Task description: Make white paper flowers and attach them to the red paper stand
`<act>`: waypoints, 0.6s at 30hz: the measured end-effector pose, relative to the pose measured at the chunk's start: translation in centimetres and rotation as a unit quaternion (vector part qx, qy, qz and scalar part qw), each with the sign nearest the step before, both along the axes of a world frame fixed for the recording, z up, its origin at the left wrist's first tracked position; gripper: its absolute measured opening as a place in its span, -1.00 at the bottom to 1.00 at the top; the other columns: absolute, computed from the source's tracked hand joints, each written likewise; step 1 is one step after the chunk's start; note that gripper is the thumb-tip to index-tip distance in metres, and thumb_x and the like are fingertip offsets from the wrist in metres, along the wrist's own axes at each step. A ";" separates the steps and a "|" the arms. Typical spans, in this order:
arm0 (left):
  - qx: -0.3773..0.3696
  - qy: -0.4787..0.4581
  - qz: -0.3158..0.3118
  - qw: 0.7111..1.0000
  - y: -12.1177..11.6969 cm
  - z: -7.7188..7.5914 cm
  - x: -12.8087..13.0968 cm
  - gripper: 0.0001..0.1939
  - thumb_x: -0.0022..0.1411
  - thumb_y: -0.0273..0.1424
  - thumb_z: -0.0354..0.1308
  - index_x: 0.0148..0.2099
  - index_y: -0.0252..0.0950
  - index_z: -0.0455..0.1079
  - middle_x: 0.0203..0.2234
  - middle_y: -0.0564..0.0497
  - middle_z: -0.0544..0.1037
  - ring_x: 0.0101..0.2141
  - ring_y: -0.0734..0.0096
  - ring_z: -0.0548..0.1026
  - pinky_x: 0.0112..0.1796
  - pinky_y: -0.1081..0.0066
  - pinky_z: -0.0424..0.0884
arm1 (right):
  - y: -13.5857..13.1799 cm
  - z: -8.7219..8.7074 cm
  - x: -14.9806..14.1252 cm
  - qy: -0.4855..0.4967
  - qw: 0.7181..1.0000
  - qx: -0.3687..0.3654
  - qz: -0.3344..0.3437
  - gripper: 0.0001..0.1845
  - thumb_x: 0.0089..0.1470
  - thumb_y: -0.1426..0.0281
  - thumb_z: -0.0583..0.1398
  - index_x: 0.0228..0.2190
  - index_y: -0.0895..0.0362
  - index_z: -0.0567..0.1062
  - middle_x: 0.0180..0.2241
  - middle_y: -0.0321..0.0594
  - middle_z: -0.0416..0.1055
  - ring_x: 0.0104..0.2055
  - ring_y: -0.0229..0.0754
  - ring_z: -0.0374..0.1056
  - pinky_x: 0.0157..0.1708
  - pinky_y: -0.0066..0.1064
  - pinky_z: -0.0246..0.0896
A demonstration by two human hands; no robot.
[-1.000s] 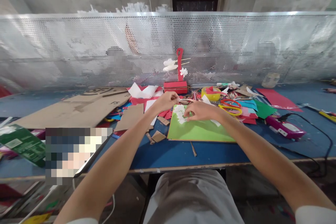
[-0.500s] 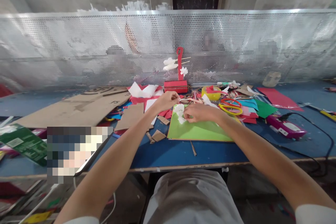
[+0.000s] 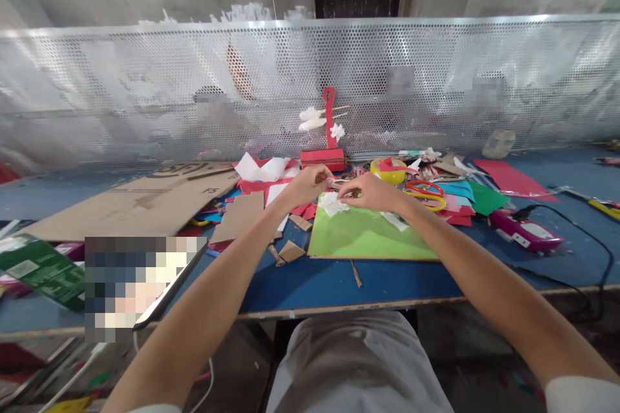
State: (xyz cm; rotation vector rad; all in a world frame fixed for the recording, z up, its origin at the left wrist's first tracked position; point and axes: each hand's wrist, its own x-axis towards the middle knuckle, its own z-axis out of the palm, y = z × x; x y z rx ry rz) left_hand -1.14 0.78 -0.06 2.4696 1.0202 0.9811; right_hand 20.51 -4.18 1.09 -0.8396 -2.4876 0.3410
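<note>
White frilled piece (image 3: 332, 204): work it lightly, uncrushed.
Left grip (image 3: 310, 186): your fingertips bunched; hold unclear.
Right grip (image 3: 372, 193): fingertips curled at its edge; closure unclear.

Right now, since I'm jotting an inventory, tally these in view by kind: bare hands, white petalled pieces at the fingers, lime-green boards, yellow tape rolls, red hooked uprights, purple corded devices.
Left hand and right hand: 2
White petalled piece: 1
Lime-green board: 1
Yellow tape roll: 1
Red hooked upright: 1
Purple corded device: 1
Total: 7
</note>
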 end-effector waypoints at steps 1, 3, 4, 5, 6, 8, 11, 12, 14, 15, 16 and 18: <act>0.006 0.002 -0.003 1.000 -0.1 0.1 0.0 -0.83 0.24 -0.32 0.10 -0.25 -0.34 0.39 -0.41 -0.03 0.54 -0.41 0.43 0.47 -0.36 0.44 0.34 | 0.0 0.0 0.1 0.013 1.000 -0.002 -0.005 -0.83 0.12 0.38 0.18 -0.27 0.12 0.58 -0.25 -0.20 0.56 -0.29 -0.21 0.42 -0.25 -0.41 0.21; 0.017 0.001 -0.010 1.000 -0.2 0.1 0.1 -0.81 0.25 -0.30 0.11 -0.26 -0.34 0.39 -0.41 -0.02 0.54 -0.41 0.43 0.46 -0.37 0.44 0.33 | 0.1 -0.1 0.2 0.041 0.999 -0.004 -0.018 -0.82 0.13 0.36 0.19 -0.25 0.13 0.57 -0.27 -0.19 0.56 -0.29 -0.21 0.42 -0.26 -0.42 0.22; 0.022 0.000 -0.014 1.000 -0.2 0.2 0.1 -0.81 0.25 -0.29 0.10 -0.25 -0.34 0.39 -0.41 -0.02 0.54 -0.41 0.44 0.46 -0.37 0.44 0.33 | 0.2 -0.1 0.2 0.052 0.998 -0.003 -0.028 -0.82 0.14 0.35 0.19 -0.24 0.13 0.56 -0.29 -0.19 0.55 -0.30 -0.21 0.42 -0.27 -0.41 0.21; 0.024 -0.003 -0.019 1.000 -0.2 0.2 0.1 -0.81 0.26 -0.29 0.10 -0.25 -0.34 0.39 -0.41 -0.02 0.54 -0.42 0.45 0.46 -0.37 0.45 0.33 | 0.3 -0.1 0.3 0.059 0.997 -0.001 -0.041 -0.82 0.15 0.34 0.18 -0.25 0.13 0.55 -0.31 -0.19 0.55 -0.32 -0.21 0.42 -0.28 -0.41 0.21; 0.023 -0.007 -0.022 0.999 -0.3 0.2 0.2 -0.81 0.26 -0.30 0.10 -0.25 -0.34 0.39 -0.41 -0.02 0.54 -0.42 0.46 0.45 -0.37 0.45 0.33 | 0.5 -0.2 0.3 0.062 0.997 0.003 -0.055 -0.82 0.16 0.33 0.18 -0.25 0.12 0.54 -0.33 -0.20 0.54 -0.33 -0.20 0.40 -0.28 -0.39 0.20; 0.019 -0.013 -0.027 0.999 -0.3 0.3 0.2 -0.83 0.26 -0.32 0.10 -0.25 -0.34 0.39 -0.41 -0.01 0.53 -0.43 0.48 0.45 -0.38 0.46 0.32 | 1.0 -0.3 0.4 0.064 0.995 0.025 -0.079 -0.84 0.18 0.35 0.16 -0.27 0.12 0.53 -0.34 -0.20 0.51 -0.34 -0.20 0.37 -0.27 -0.37 0.19; 0.022 -0.012 -0.030 0.999 -0.5 0.3 0.3 -0.85 0.26 -0.35 0.10 -0.25 -0.34 0.40 -0.43 0.00 0.53 -0.44 0.49 0.44 -0.39 0.47 0.32 | 1.8 -0.5 0.5 0.071 0.990 0.093 -0.084 -0.86 0.18 0.41 0.14 -0.31 0.14 0.51 -0.25 -0.13 0.45 -0.23 -0.15 0.35 -0.18 -0.33 0.20; 0.026 -0.009 -0.032 0.999 -0.5 0.3 0.4 -0.86 0.26 -0.37 0.09 -0.24 -0.34 0.40 -0.43 0.01 0.53 -0.44 0.49 0.45 -0.39 0.47 0.31 | 2.0 -0.6 0.5 0.077 0.987 0.120 -0.080 -0.87 0.18 0.42 0.14 -0.33 0.14 0.51 -0.20 -0.10 0.42 -0.16 -0.13 0.34 -0.12 -0.31 0.20; 0.030 -0.004 -0.035 0.999 -0.7 0.3 0.5 -0.86 0.25 -0.38 0.09 -0.24 -0.34 0.41 -0.42 0.00 0.54 -0.42 0.48 0.46 -0.38 0.46 0.32 | 2.2 -0.7 0.5 0.089 0.983 0.149 -0.066 -0.87 0.18 0.41 0.15 -0.34 0.14 0.51 -0.12 -0.07 0.38 -0.07 -0.10 0.31 -0.05 -0.29 0.18; 0.029 -0.003 -0.037 0.999 -0.8 0.3 0.5 -0.86 0.25 -0.38 0.08 -0.24 -0.34 0.41 -0.40 -0.01 0.55 -0.41 0.47 0.47 -0.37 0.46 0.33 | 2.2 -0.8 0.4 0.096 0.983 0.146 -0.061 -0.87 0.18 0.40 0.15 -0.34 0.14 0.50 -0.11 -0.07 0.38 -0.07 -0.11 0.32 -0.05 -0.29 0.19; 0.028 -0.003 -0.039 0.999 -0.9 0.3 0.6 -0.86 0.25 -0.38 0.08 -0.23 -0.34 0.41 -0.39 -0.01 0.55 -0.40 0.46 0.47 -0.37 0.46 0.33 | 2.2 -0.9 0.4 0.104 0.984 0.132 -0.060 -0.88 0.18 0.40 0.15 -0.33 0.14 0.50 -0.13 -0.09 0.41 -0.10 -0.12 0.34 -0.08 -0.31 0.21; 0.024 -0.006 -0.044 0.999 -1.0 0.4 0.6 -0.87 0.25 -0.39 0.08 -0.23 -0.33 0.40 -0.37 -0.02 0.56 -0.39 0.44 0.49 -0.36 0.45 0.35 | 2.0 -0.9 0.3 0.121 0.987 0.081 -0.069 -0.88 0.17 0.37 0.16 -0.32 0.13 0.50 -0.21 -0.14 0.47 -0.21 -0.15 0.38 -0.19 -0.34 0.24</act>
